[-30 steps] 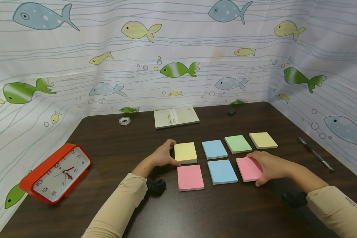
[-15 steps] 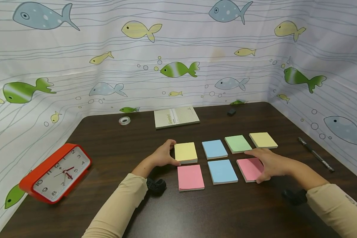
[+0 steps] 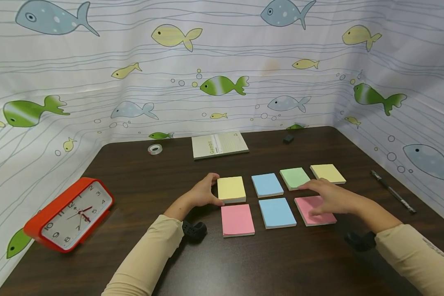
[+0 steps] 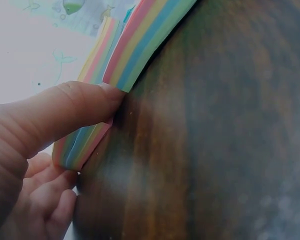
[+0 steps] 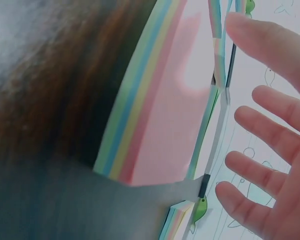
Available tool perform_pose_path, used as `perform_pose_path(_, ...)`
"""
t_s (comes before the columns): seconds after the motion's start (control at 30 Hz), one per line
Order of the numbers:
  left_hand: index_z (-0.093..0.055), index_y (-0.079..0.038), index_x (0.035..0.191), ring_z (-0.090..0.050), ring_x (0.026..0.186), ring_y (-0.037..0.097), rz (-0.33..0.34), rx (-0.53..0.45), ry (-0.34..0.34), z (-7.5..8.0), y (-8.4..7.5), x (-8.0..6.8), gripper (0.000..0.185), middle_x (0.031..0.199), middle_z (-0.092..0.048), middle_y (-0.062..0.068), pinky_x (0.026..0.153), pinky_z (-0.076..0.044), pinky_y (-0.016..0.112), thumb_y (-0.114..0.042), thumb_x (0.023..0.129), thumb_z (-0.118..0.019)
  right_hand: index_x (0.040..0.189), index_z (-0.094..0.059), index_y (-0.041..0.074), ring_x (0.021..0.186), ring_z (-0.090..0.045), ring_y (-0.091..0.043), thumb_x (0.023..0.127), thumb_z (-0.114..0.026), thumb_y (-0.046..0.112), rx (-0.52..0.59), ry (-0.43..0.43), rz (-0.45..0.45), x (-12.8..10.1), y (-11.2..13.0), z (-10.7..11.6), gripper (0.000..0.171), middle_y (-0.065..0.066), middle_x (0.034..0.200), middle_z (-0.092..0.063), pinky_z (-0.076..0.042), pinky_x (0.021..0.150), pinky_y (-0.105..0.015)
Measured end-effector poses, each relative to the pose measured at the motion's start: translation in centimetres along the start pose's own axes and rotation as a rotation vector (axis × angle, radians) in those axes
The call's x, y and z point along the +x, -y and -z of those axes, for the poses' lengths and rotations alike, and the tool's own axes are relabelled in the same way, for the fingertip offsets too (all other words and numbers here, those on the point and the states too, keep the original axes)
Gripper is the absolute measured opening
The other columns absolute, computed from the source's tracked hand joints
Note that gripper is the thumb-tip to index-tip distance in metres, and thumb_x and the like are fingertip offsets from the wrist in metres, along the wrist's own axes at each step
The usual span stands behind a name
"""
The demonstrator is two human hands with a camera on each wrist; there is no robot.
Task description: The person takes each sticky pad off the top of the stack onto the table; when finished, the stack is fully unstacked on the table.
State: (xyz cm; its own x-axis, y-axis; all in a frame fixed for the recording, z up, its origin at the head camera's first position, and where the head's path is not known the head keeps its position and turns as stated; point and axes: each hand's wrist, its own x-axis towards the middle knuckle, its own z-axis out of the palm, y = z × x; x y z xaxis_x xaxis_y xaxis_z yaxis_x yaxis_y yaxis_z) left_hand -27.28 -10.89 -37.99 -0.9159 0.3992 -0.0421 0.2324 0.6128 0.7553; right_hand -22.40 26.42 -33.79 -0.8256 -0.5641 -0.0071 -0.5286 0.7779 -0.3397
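My left hand holds the left edge of a yellow sticky note pad, thumb at the near corner and fingers at the far one. Directly in front of that pad lies a pink sticky note pad. Over the right pink sticky note pad hovers my right hand, fingers spread, reaching towards the green sticky note pad. The right wrist view shows this hand's fingers apart from the pink pad's striped side. Two blue pads, rear and front, lie in the middle.
Another yellow pad lies at the back right of the group. A black pen is near the right edge. Farther back are a notebook, a tape roll and a small black object. A red clock stands left.
My right hand has let go of the right pink pad and moved up and slightly left, towards the green pad. The left hand stays at the yellow pad.
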Motion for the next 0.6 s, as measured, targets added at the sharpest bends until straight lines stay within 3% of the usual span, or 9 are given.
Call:
perform_pose_path(0.23,-0.029,-0.001,0.128,-0.035,0.120,0.025,-0.002,0.007,0.004,0.1,-0.1,0.0,0.087,0.132,-0.033,0.015,0.093,-0.031,0.037,-0.014,0.059,-0.081,0.117,-0.052,0.003,0.105,-0.041,-0.034,0.068,-0.073,0.034,-0.027,-0.024,0.082,0.7,0.4,0.1,0.062,-0.013,0.116,-0.050,-0.035,0.081,-0.051)
perform_pose_path(0.6,-0.030,-0.001,0.127,-0.037,0.118,0.025,-0.014,0.042,-0.002,0.0,0.1,0.1,0.087,0.130,-0.035,0.015,0.092,-0.032,0.037,-0.017,0.059,-0.081,0.115,-0.053,0.001,0.108,-0.041,-0.033,0.071,-0.071,0.028,-0.026,-0.023,0.116,2.1,1.5,-0.3,0.054,-0.009,0.113,-0.052,-0.034,0.084,-0.051)
